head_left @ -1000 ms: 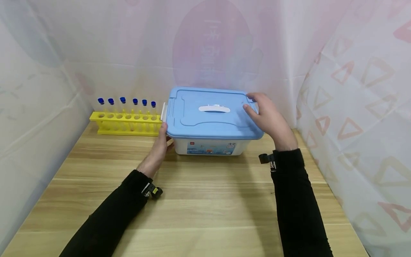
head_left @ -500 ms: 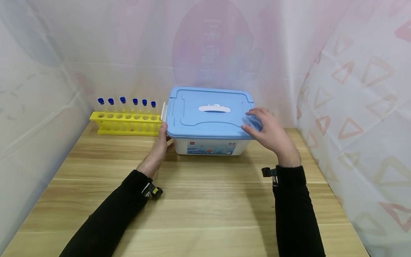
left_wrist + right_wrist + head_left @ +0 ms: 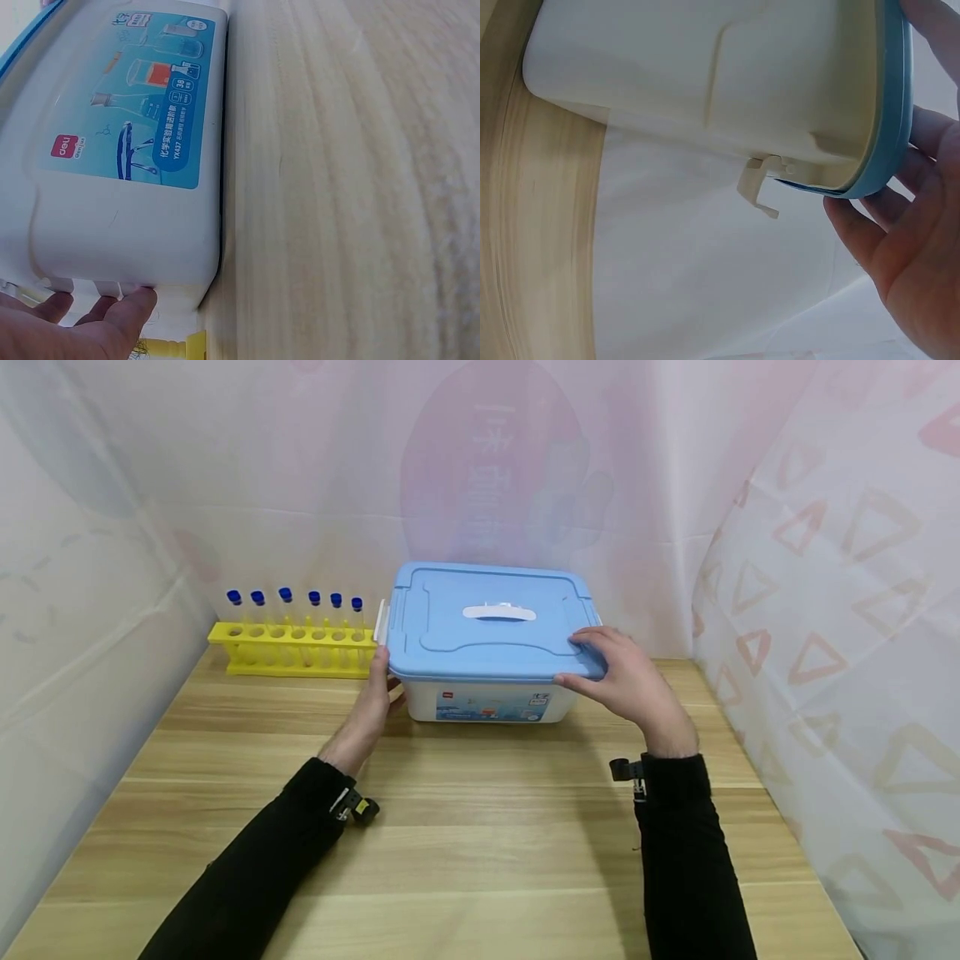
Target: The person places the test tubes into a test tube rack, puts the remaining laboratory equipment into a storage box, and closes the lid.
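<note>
A white plastic storage box [image 3: 495,702] with a blue lid [image 3: 450,589] stands at the back of the table. My left hand [image 3: 367,706] rests at its left end, thumb by the lid's rim; in the left wrist view the fingertips [image 3: 139,300] touch the end wall. My right hand [image 3: 630,685] grips the lid's front right corner, thumb at the front edge and fingers over the right edge. In the right wrist view an end latch [image 3: 754,184] hangs swung out from the box. At the left end another white latch [image 3: 382,622] sticks up.
Left of the box stands a yellow test tube rack [image 3: 300,652] holding several blue-capped tubes [image 3: 285,593]. Its right end is close to the box. Printed white curtains [image 3: 337,460] close off the back and both sides of the wooden table [image 3: 480,827].
My right hand has come forward along the lid's right side, from the back right corner to the front right corner. The left hand and the box stay in place.
</note>
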Available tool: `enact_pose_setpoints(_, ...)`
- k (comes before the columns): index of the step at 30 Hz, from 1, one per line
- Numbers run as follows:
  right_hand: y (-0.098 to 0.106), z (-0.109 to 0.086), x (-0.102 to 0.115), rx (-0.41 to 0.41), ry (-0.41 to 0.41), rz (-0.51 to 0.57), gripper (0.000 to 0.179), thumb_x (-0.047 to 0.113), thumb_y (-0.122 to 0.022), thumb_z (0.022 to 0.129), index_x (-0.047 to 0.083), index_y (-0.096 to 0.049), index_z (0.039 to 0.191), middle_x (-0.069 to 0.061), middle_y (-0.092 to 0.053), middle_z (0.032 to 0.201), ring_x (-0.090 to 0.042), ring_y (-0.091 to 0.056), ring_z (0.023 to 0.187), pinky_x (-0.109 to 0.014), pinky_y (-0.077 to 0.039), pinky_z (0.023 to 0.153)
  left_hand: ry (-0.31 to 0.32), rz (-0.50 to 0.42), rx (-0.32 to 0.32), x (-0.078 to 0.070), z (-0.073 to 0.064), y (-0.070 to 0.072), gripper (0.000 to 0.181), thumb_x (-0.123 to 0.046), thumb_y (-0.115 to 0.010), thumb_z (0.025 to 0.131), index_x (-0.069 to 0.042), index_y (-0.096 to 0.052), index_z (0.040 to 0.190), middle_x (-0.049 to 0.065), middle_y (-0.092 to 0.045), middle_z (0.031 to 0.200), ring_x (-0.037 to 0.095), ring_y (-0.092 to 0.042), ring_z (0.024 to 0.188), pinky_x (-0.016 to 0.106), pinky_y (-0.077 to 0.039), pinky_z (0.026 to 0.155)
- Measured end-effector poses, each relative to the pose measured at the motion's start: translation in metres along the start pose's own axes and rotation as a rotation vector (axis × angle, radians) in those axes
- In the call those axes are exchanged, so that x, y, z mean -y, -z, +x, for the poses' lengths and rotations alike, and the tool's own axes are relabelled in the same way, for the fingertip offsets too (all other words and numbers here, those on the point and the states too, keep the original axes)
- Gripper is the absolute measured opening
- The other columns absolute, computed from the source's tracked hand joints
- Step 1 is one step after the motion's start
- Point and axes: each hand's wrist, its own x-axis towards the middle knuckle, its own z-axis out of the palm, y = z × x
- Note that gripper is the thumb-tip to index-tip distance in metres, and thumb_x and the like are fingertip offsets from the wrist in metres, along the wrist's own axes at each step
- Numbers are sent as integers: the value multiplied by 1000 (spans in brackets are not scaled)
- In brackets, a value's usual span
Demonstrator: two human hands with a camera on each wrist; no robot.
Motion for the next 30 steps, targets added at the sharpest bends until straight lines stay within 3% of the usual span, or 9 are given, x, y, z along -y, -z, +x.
enact_pose_setpoints(6,-3,4,-2,-15,-20,6,75,48,-91,104,9,-65,163,-19,-56,178,-46,-50,167,-67,-46,138,0,-8,-5,1,1,0,89,-88,-8,113,-44,-3,190,6,3,201,48,-13,185,74,-21,149)
enact_pose_setpoints(11,-5,4,-2,-19,-23,16,75,47,-91,105,9,-64,164,-19,-56,178,-46,-50,168,-66,-45,139,-6,-15,-10,-2,0,-1,87,-88,-11,113,-46,-2,189,3,5,201,48,-13,185,76,-21,148)
enact_pose_setpoints(16,-9,3,-3,-33,-12,25,75,48,-89,106,9,-64,165,-19,-56,178,-46,-48,169,-66,-43,140,-66,-56,-21,-7,0,-3,87,-78,-25,117,-38,0,190,7,5,201,45,-9,186,79,-16,147)
enact_pose_setpoints(23,-9,-1,-3,-45,-25,37,76,50,-89,106,11,-63,166,-17,-54,180,-47,-46,170,-67,-44,138,-105,-105,-42,-13,0,-8,93,-69,-39,118,-26,-1,191,9,0,200,31,-10,186,70,-13,151)
enact_pose_setpoints(27,-9,-1,-1,-49,-24,23,76,51,-88,106,11,-64,166,-17,-55,179,-46,-47,170,-67,-44,138,-134,-103,-77,-15,1,-6,95,-62,-48,117,-22,-3,190,13,1,199,34,-12,185,67,-13,152)
enact_pose_setpoints(30,-10,-1,0,-49,-23,14,76,51,-88,106,11,-64,165,-17,-55,179,-46,-47,169,-67,-44,138,-141,-48,-113,-17,0,-3,97,-59,-54,116,-25,-2,190,13,2,199,39,-11,186,66,-16,152)
